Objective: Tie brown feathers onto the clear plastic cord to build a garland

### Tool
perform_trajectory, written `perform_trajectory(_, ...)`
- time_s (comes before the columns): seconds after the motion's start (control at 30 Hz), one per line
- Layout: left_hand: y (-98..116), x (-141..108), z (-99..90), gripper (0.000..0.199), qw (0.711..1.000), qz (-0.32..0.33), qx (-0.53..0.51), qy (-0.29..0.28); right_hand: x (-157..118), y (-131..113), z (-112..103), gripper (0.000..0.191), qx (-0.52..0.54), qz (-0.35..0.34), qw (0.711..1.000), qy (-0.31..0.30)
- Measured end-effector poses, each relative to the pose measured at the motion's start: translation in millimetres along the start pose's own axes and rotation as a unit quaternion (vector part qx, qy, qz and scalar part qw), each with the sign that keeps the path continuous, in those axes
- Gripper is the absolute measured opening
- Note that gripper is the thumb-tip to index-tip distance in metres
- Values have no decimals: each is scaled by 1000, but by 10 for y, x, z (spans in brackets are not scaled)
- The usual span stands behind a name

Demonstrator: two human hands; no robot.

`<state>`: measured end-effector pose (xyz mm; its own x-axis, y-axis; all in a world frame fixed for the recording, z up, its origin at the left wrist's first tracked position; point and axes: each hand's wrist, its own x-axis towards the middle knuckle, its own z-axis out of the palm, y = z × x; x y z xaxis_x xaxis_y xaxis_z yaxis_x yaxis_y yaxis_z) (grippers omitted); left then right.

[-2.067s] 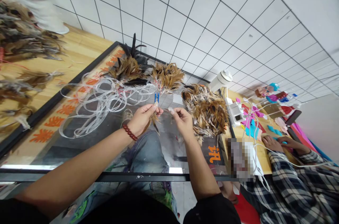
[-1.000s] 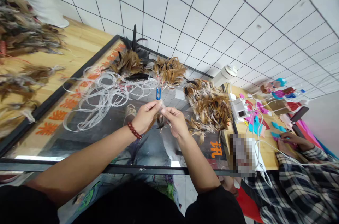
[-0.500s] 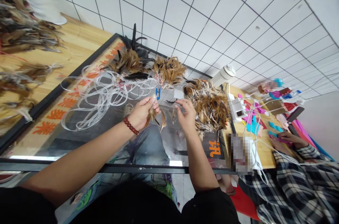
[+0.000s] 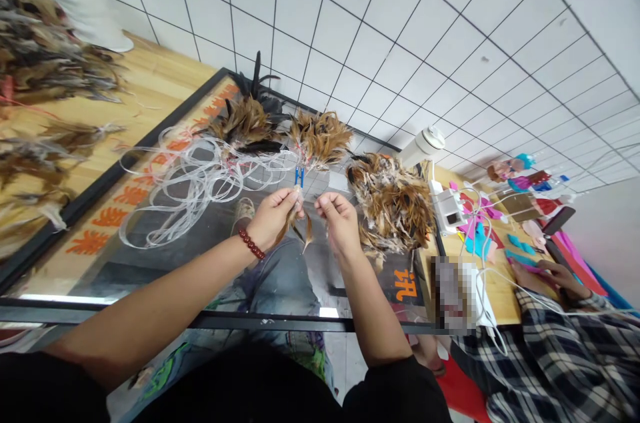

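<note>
My left hand (image 4: 277, 215), a dark red bead bracelet (image 4: 251, 244) on its wrist, pinches a few brown feathers (image 4: 307, 235) that hang below its fingers. Just to the right, apart from it, my right hand (image 4: 340, 219) is closed, thumb against forefinger; anything between them is too small to make out. Beyond my fingertips lies a small blue two-pronged tool (image 4: 299, 176). A brown feather bunch (image 4: 321, 136) is behind it, and a larger feather heap (image 4: 393, 203) lies right of my right hand.
Loops of clear strip (image 4: 195, 176) spread over the glass tabletop (image 4: 165, 276) at left. Brown and black feathers (image 4: 245, 119) lie farther back. A white bottle (image 4: 423, 145) stands beside a white charger (image 4: 447, 209) with cables. At right, a co-worker's hands (image 4: 555, 276) handle coloured pieces.
My right hand has closed from a looser, open-fingered pose and moved slightly left, towards my left hand. The dark feather near its fingertips no longer shows. My left hand keeps its feathers.
</note>
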<state>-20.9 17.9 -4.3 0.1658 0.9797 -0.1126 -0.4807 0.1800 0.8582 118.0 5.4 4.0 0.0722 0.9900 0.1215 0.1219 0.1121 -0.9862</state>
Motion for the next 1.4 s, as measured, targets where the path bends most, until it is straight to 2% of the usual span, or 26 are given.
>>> perform_trajectory(0.07,-14,6,-2,33,1000,12,17,16,-50,-14,36,23,17,15,1000,-17)
perform_trajectory(0.13,-16,13,-6,34,999,24,22,22,-39,4,-3,20,-94,-19,995,12)
perform_trajectory(0.17,-14,16,-8,34,999,27,21,23,-13,21,-46,21,-182,-45,982,33)
perform_trajectory(0.23,-7,20,-10,35,999,26,17,27,56,66,-145,28,-360,-85,927,59)
perform_trajectory(0.3,-4,23,-12,36,999,17,13,28,127,114,-218,31,-484,-93,869,49)
perform_trajectory(0.33,-5,25,-12,36,999,13,12,28,156,137,-236,28,-518,-91,850,37)
perform_trajectory(0.4,-7,27,-12,36,1000,11,13,26,196,175,-237,20,-548,-90,832,11)
perform_trajectory(0.47,-6,29,-12,36,1000,13,12,23,208,190,-207,17,-537,-88,839,7)
perform_trajectory(0.53,-2,27,-10,36,1000,12,9,22,192,175,-163,17,-464,-78,882,24)
perform_trajectory(0.63,-1,24,-9,33,1000,14,8,25,114,96,-79,18,-224,-54,973,9)
perform_trajectory(0.7,-11,26,-12,32,999,15,9,32,39,25,-7,22,-62,-27,997,-36)
perform_trajectory(0.77,-27,29,-14,31,999,14,13,38,-28,-34,72,26,28,8,997,-72)
perform_trajectory(0.87,-46,30,-10,34,998,19,22,48,-74,-74,166,29,63,43,994,-73)
perform_trajectory(1.03,-62,17,6,36,998,30,38,51,-49,-25,183,28,46,53,997,-29)
perform_trajectory(1.23,-52,-14,20,32,995,36,73,51,-78,41,176,28,-47,25,998,-14)
perform_trajectory(1.4,-31,-27,12,24,991,52,105,64,-90,22,172,24,-41,9,999,15)
